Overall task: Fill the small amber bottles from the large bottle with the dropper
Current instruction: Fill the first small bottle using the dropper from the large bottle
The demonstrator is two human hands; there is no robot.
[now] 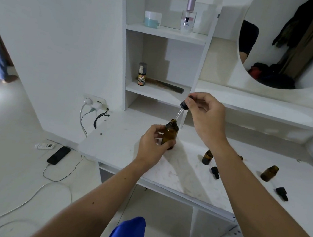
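Observation:
The large amber bottle stands open on the white desk. My left hand grips its lower body. My right hand pinches the black bulb of the dropper, whose glass tube slants down with its tip at the bottle's mouth. To the right stand small amber bottles: one beside my right forearm, another further right, and a third mostly hidden behind my arm. Two black dropper caps lie on the desk near them.
A white shelf unit behind the bottle holds a jar, a perfume bottle, a spray bottle and a comb. A round mirror hangs at the right. On the floor at left lie a phone, a remote and cables.

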